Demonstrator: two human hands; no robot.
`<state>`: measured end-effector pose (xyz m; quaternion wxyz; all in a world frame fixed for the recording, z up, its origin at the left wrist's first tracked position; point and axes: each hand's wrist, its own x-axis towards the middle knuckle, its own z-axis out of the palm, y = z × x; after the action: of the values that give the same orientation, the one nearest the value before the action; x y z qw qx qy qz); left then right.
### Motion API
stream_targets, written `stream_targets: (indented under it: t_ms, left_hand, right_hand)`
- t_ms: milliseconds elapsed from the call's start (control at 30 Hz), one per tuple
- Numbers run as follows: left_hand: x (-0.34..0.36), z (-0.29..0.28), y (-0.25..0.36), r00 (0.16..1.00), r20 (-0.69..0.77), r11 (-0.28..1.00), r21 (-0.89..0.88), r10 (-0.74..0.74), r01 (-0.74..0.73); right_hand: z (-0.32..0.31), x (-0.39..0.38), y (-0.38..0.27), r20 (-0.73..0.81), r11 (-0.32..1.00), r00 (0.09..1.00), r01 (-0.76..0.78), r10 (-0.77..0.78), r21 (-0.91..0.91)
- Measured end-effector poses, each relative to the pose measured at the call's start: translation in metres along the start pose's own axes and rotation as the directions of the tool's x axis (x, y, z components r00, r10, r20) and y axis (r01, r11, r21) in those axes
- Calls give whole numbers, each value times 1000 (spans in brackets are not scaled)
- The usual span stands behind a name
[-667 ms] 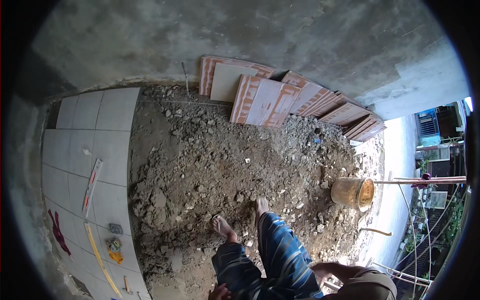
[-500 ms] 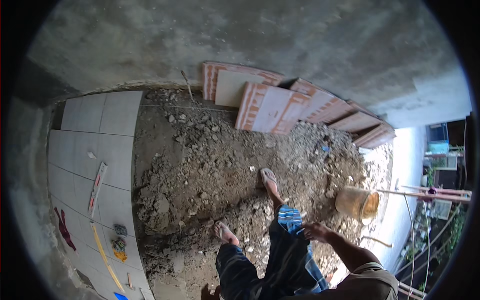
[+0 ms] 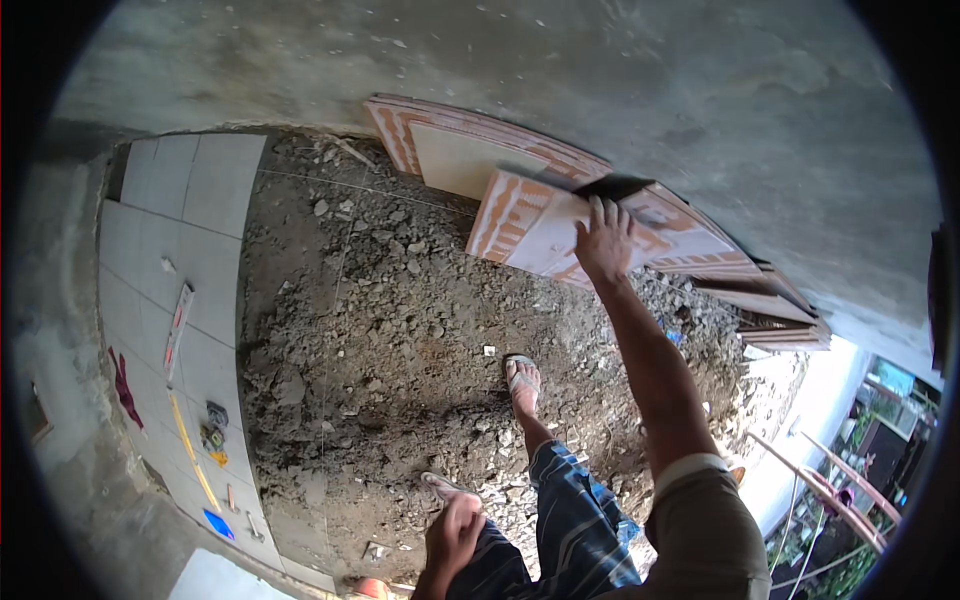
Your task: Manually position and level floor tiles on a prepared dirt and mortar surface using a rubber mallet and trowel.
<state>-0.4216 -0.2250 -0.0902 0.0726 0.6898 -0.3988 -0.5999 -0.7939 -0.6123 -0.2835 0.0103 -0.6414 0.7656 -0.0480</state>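
Observation:
My right hand reaches forward with fingers extended over the upper edge of a tile that leans by the wall. Its back is pale, with orange-brown bands. I cannot tell whether the fingers grip it. Behind it stand more leaning tiles. Further to the right, several tiles lean in a stack. Low in front of me, my left hand is curled closed beside my left knee, and nothing shows in its fingers.
Rubble and soil lie under my sandalled feet, with a thin string stretched across. Pale laid floor tiles on the left bear a spirit level, a yellow strip, a dark red cloth and small tools. A concrete wall rises ahead.
My right hand has moved from beside my right knee forward to the leaning tile. My left hand has come into view. I am nearer the tiles, and my arm now largely covers the bucket.

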Motion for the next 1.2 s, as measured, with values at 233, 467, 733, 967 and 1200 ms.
stream_targets:
  t_ms: [233,467,733,967,1200]
  left_hand:
    - [322,118,181,957,251,716,-641,-147,278]
    - [360,173,167,940,-71,782,-577,-335,235]
    - [113,115,31,891,-352,732,-680,-286,-34]
    - [-156,48,-151,911,-209,289,-951,-354,-106]
    - [-399,-8,-355,816,-392,-202,-838,-424,-507]
  right_hand:
    - [-37,-85,75,203,769,979,-144,19,622]
    - [46,-143,205,941,346,-144,-904,306,-251]
    - [82,-261,115,982,395,-70,-909,176,-135]
    - [12,-356,-157,988,617,24,-779,-151,113]
    - [-140,-565,-396,895,721,360,-542,-265,431]
